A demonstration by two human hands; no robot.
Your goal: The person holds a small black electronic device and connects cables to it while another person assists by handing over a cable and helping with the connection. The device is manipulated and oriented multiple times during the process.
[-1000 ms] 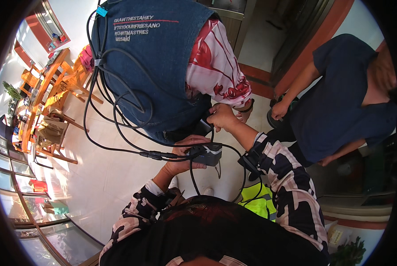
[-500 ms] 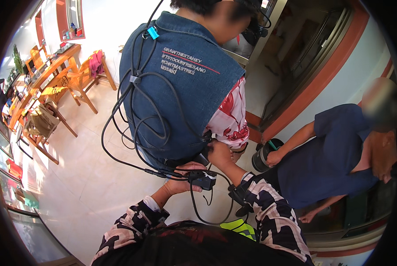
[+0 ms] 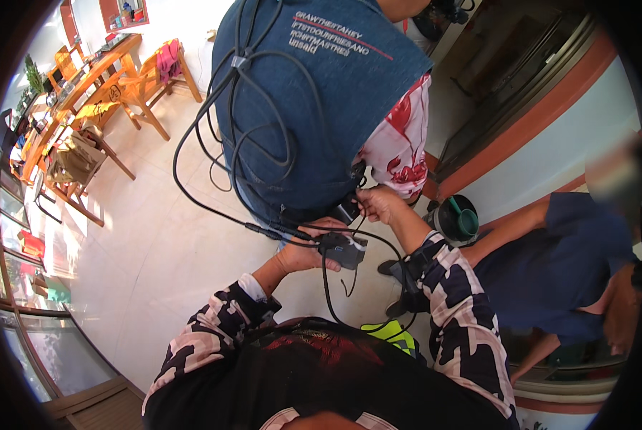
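Left hand (image 3: 303, 252) grips black box (image 3: 342, 249); right hand (image 3: 379, 203) grip unclear (cables (image 3: 263, 136) obscure).

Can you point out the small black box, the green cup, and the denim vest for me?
small black box (image 3: 342, 251), head view, on its top face.
green cup (image 3: 467, 222), head view, on its inner wall.
denim vest (image 3: 335, 107), head view, on the middle of its back.

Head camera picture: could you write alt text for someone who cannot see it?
Seen from above, a person's left hand holds a small black box with black cables plugged in, while the right hand pinches a cable at the waist of someone in a blue denim vest. Another person in dark blue crouches to the right.
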